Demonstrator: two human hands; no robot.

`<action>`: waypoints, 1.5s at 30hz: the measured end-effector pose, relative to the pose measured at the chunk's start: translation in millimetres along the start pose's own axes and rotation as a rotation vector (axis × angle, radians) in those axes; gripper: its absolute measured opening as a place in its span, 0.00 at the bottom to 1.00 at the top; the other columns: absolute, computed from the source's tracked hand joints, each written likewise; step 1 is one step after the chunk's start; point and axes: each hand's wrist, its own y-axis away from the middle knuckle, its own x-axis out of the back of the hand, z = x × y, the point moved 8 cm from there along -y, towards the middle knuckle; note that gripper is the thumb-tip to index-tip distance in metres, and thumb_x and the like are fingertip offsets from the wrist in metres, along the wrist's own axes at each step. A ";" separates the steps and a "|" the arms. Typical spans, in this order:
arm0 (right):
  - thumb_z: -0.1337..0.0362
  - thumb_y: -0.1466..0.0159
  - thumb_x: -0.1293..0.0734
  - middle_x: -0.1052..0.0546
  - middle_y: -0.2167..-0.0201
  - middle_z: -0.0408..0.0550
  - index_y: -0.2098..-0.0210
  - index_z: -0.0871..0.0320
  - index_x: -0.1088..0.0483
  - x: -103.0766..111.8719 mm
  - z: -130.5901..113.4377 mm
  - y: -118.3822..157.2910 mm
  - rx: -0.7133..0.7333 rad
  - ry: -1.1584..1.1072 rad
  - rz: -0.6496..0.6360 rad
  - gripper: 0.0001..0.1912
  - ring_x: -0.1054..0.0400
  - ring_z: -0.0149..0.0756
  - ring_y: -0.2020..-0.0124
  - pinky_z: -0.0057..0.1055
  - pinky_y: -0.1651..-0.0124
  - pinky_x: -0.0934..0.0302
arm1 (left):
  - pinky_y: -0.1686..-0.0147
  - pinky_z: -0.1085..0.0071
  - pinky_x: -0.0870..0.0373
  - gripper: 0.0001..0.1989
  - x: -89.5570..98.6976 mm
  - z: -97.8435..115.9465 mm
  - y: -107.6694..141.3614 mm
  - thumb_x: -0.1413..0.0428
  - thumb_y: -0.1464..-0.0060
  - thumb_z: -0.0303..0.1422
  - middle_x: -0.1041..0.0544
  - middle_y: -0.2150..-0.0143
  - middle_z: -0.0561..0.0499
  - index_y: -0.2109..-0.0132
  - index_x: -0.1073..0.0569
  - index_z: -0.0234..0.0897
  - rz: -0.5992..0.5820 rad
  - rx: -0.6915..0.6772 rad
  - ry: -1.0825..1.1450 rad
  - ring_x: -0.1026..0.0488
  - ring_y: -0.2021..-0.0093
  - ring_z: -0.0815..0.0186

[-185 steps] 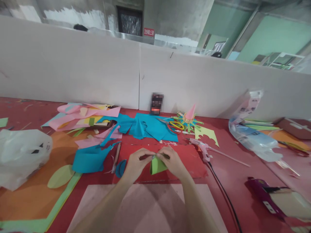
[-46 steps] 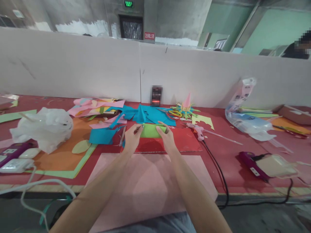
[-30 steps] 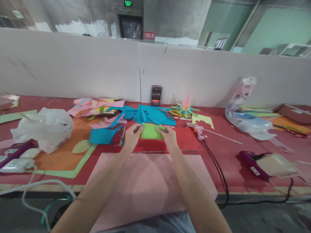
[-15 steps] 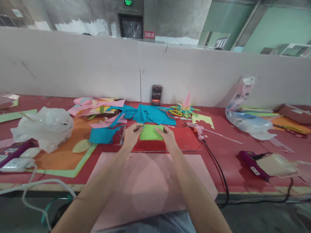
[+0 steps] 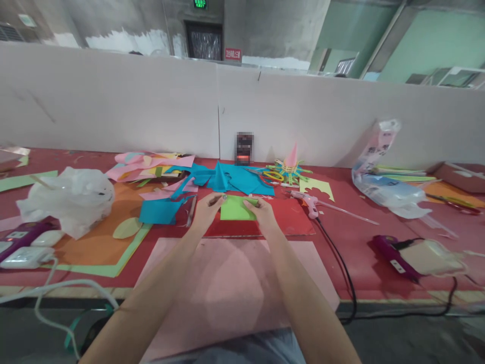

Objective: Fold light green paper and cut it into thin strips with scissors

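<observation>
A small lime-green piece of paper (image 5: 238,209) is held up over a red sheet (image 5: 293,217). My left hand (image 5: 208,208) pinches its upper left corner, with the fingertips mostly hidden from view. At the right edge, my right hand (image 5: 262,209) grips the same paper, thumb on the near face and fingers behind. Beneath my forearms a large pink sheet (image 5: 235,283) lies along the table's front edge. Just beyond the hands lie blue paper pieces (image 5: 246,179), with yellow-handled scissors (image 5: 273,176) on their right side.
A pink glue gun (image 5: 311,206) with a black cord lies right of the red sheet. Behind it stands a pink cone on a ring of green and yellow sticks (image 5: 291,164). A white plastic bag (image 5: 71,197) sits left; purple power strips (image 5: 394,258) lie at both sides.
Both hands and the green paper have shifted very slightly to the right. The paper's left edge shows a little farther from my left palm. Everything else stays put.
</observation>
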 end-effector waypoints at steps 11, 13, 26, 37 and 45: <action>0.56 0.58 0.27 0.25 0.65 0.47 0.71 0.59 0.29 -9.3 6.9 4.2 -0.083 -0.140 -0.062 0.17 0.31 0.36 0.66 0.32 0.64 0.36 | 0.64 0.67 0.29 0.22 -13.6 -9.0 1.4 0.46 0.55 0.46 0.24 0.60 0.44 0.58 0.26 0.33 -0.158 0.112 0.233 0.27 0.62 0.61; 0.55 0.58 0.28 0.26 0.60 0.48 0.70 0.58 0.29 -7.5 6.0 3.4 -0.056 -0.136 -0.029 0.18 0.32 0.38 0.61 0.32 0.63 0.36 | 0.63 0.67 0.29 0.22 -14.1 -10.1 0.7 0.46 0.55 0.46 0.24 0.60 0.44 0.58 0.26 0.34 -0.163 0.111 0.229 0.27 0.62 0.61; 0.53 0.53 0.31 0.25 0.67 0.46 0.67 0.58 0.28 0.7 -3.2 2.7 0.087 0.042 0.034 0.18 0.33 0.36 0.64 0.32 0.61 0.38 | 0.54 0.64 0.34 0.18 -12.0 7.5 -1.0 0.43 0.58 0.41 0.25 0.58 0.46 0.60 0.26 0.36 -0.204 -0.083 -0.051 0.29 0.58 0.62; 0.53 0.52 0.32 0.25 0.67 0.45 0.65 0.57 0.28 -0.4 -16.2 7.8 0.150 0.108 0.058 0.18 0.34 0.36 0.63 0.31 0.61 0.39 | 0.57 0.67 0.33 0.17 -14.4 7.8 -0.2 0.44 0.57 0.40 0.26 0.57 0.46 0.60 0.28 0.36 -0.198 -0.105 -0.047 0.29 0.57 0.63; 0.54 0.53 0.31 0.25 0.67 0.46 0.68 0.57 0.27 -5.7 -7.5 5.8 0.081 0.021 0.003 0.17 0.35 0.40 0.56 0.32 0.59 0.39 | 0.57 0.67 0.33 0.19 -15.5 5.2 2.5 0.43 0.58 0.40 0.26 0.54 0.46 0.57 0.27 0.37 -0.181 -0.037 0.060 0.30 0.56 0.62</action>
